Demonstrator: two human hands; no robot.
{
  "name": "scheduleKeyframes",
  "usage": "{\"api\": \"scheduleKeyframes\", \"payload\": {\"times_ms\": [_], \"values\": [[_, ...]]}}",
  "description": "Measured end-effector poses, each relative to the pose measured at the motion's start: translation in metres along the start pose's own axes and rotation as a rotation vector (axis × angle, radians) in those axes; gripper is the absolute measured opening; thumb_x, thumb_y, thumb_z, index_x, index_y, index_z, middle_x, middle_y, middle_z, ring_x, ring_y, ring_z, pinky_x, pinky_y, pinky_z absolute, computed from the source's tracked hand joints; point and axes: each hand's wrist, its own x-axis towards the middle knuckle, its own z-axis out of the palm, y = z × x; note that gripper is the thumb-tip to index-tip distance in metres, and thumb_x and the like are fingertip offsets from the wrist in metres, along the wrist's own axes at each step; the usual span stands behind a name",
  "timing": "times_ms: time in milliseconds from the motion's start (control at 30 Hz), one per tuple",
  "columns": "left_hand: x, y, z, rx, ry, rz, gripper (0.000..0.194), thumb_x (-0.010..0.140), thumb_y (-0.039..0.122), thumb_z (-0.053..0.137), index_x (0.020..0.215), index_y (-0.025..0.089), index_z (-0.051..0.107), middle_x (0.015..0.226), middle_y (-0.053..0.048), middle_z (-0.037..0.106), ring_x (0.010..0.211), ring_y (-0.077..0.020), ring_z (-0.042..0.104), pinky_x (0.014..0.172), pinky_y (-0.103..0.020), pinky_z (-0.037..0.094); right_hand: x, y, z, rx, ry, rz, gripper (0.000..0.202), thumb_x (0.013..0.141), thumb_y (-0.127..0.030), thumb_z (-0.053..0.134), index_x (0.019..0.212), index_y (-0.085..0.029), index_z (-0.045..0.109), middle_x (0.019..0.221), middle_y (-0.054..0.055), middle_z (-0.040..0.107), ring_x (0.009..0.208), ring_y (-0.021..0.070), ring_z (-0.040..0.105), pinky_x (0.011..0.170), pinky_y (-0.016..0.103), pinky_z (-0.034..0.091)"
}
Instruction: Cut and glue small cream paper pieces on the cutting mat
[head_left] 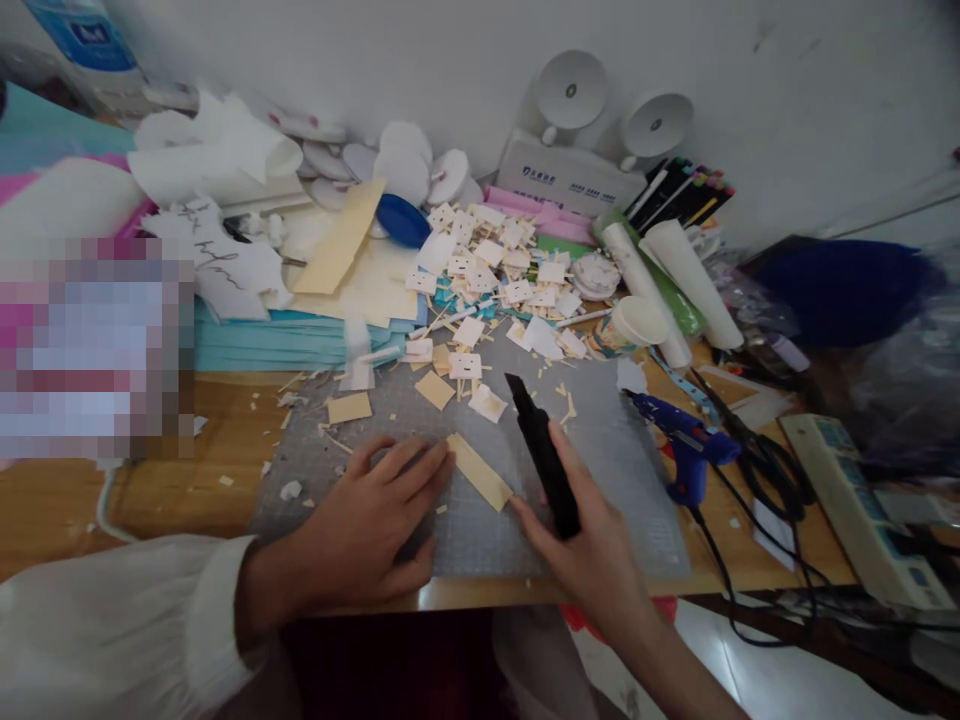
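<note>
A strip of tan card [480,472] lies slanted on the grey cutting mat [622,480]. Fingertips of my left hand [375,515] rest at its upper left end; that hand lies with fingers stretched out on the mat. My right hand [589,535] is closed around a black utility knife [546,450], its dark blade pointing up and away. A fingertip of the right hand touches the strip's lower end. Beyond the strip lie small tan card pieces [350,407] and a white square with a drawn face [466,366].
Behind is a heap of small face-marked squares on sticks [480,270]. A blue glue gun [686,440], black scissors [765,455] and a power strip [862,510] lie on the right. A paper cup [637,325] stands near the heap. Blue sheets [262,340] are stacked at left.
</note>
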Motion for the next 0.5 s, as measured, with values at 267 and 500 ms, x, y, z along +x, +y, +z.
{"api": "scheduleKeyframes", "payload": {"times_ms": [267,500], "values": [[0.001,-0.002,0.003,-0.024,0.014,0.006,0.053,0.088,0.032,0.047,0.134,0.008,0.051,0.139,-0.013,0.052,0.122,-0.0290,0.043,0.105,-0.046,0.022,0.010,0.006,0.022,0.036,0.012,0.031,0.072,0.091,-0.034,0.056,0.152,-0.029,0.019,0.148,0.010,0.045,0.125,0.0251,0.055,0.093,0.040,0.053],[0.002,-0.001,-0.001,-0.026,-0.008,0.011,0.053,0.087,0.029,0.045,0.136,0.008,0.050,0.140,-0.012,0.051,0.123,-0.0279,0.042,0.105,-0.045,0.020,0.010,0.004,0.025,-0.079,0.032,-0.020,0.074,0.093,-0.036,0.054,0.153,-0.034,0.012,0.142,0.012,0.051,0.099,0.0267,0.068,0.068,0.038,0.060]]}}
